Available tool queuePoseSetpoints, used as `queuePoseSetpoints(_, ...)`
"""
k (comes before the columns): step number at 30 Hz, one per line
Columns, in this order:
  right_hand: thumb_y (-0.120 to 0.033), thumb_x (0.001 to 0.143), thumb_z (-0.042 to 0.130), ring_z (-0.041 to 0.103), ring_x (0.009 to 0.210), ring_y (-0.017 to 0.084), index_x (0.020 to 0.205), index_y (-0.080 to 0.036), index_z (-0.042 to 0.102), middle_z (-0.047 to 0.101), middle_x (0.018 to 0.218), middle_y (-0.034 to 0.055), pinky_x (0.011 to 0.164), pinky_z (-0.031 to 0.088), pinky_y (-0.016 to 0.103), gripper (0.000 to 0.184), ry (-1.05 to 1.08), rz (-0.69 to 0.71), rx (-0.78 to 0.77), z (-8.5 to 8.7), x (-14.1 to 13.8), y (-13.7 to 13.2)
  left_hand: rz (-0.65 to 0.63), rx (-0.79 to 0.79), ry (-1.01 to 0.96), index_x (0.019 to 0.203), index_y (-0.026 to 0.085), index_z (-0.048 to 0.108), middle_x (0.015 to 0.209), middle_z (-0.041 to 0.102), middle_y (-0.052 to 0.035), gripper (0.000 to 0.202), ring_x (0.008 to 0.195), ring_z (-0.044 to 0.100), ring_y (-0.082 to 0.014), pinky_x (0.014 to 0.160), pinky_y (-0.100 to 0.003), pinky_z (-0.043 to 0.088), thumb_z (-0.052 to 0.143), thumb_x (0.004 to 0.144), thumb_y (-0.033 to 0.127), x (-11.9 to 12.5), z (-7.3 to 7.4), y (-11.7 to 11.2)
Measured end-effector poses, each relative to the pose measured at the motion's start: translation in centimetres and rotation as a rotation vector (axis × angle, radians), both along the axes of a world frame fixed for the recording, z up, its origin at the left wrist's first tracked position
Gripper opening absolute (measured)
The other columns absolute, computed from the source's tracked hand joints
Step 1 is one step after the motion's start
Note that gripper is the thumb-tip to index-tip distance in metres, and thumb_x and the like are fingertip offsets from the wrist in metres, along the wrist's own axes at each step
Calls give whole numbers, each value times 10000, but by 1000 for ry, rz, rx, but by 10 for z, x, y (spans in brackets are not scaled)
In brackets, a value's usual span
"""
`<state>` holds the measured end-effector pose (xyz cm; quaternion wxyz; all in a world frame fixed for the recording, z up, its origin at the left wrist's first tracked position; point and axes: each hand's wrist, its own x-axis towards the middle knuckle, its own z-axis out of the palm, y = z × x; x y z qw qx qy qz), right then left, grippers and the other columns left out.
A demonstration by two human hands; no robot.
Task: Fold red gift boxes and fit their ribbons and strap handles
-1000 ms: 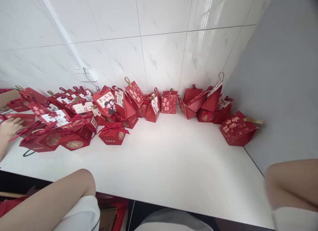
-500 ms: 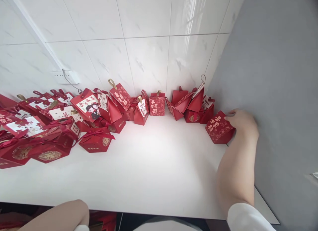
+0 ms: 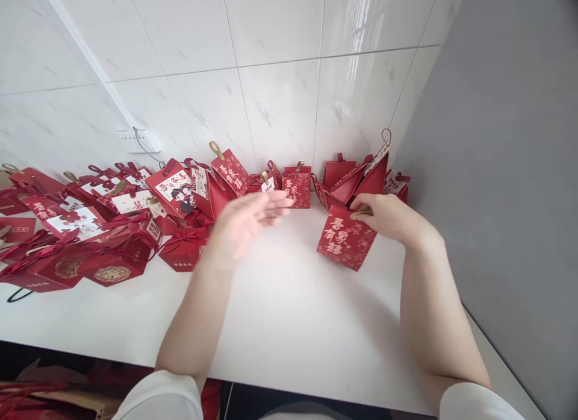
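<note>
My right hand [image 3: 383,218] pinches a red gift box [image 3: 345,242] by its gold ribbon loop [image 3: 362,213]. The box hangs tilted over the white counter, its printed gold and white characters towards me. My left hand [image 3: 250,221] is in the air over the counter, slightly blurred, fingers stretched out with nothing in them. Beyond its fingertips stands another red gift box [image 3: 297,188] against the tiles. Behind my right hand several red boxes [image 3: 356,179] lean on one another in the corner.
Many red gift boxes [image 3: 115,251] with ribbons and tags crowd the left of the white counter [image 3: 271,323]. A tiled wall [image 3: 280,28] with a socket [image 3: 138,141] closes the back; a grey panel [image 3: 506,167] stands at right. Another person's fingers [image 3: 4,233] show far left.
My right hand has brought the gift box leftward from beside the grey panel and now holds it by its loop. My left hand has come up over the counter from below. The view has shifted left.
</note>
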<state>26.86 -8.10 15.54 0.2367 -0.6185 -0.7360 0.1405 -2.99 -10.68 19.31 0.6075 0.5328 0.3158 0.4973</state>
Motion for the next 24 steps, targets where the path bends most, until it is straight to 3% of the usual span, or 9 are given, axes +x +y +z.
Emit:
queuePoseSetpoints(5, -197, 839, 544, 649, 729, 174, 974, -263, 614, 718, 863, 3, 566, 457, 265, 166, 28, 215, -106, -2, -30, -1, -301, -109, 28, 1095, 144, 710, 1142, 697, -125, 323, 1095, 651, -242, 961, -337, 503, 554, 894, 344, 22, -17, -4)
queuePoseSetpoints(12, -147, 837, 491, 659, 800, 171, 974, -265, 586, 730, 903, -14, 638, 491, 284, 204, 106, 216, -99, 2, -27, -1, -386, -116, 34, 1074, 169, 719, 1119, 708, -113, 314, 1049, 670, -241, 918, -347, 525, 496, 920, 327, 16, -15, -8)
queuePoseSetpoints(16, -188, 843, 522, 667, 809, 169, 967, -272, 584, 739, 883, -30, 656, 506, 289, 162, 173, 272, -83, 4, -29, -2, -244, 50, 306, 1080, 193, 701, 1149, 694, -96, 302, 1076, 649, -244, 933, -373, 510, 534, 899, 369, 18, -21, -4)
queuePoseSetpoints(20, -247, 877, 526, 676, 808, 163, 994, -282, 585, 741, 889, -30, 669, 514, 288, 136, 255, 438, -65, 8, -37, -9, 20, 401, 722, 1195, 280, 627, 1301, 608, -22, 391, 1237, 532, -227, 1031, -362, 442, 663, 807, 301, 23, -37, 7)
queuePoseSetpoints(24, -245, 894, 515, 685, 846, 168, 984, -269, 588, 743, 905, -15, 694, 516, 290, 118, 311, 486, 32, 8, -44, -12, 56, 554, 922, 1114, 270, 662, 1174, 677, 3, 303, 1107, 610, -194, 970, -332, 480, 631, 816, 230, 20, -51, 23)
